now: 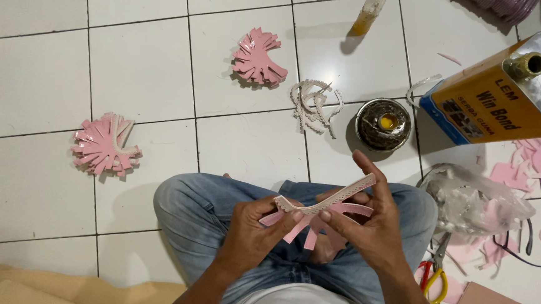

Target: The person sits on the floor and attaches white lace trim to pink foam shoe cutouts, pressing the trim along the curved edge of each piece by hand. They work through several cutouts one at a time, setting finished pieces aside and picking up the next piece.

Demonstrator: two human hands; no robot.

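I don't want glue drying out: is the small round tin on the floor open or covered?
Open. The round tin has no lid on it, and yellow glue shows inside it from above.

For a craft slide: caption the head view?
Both hands, left and right, press a lace strip onto a pink cutout above tiled floor.

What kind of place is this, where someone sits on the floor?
Probably a small home workshop for handcraft, perhaps shoe parts. The person sits on a white tiled floor, with a big glue can, stacks of pink cut pieces and scissors around them.
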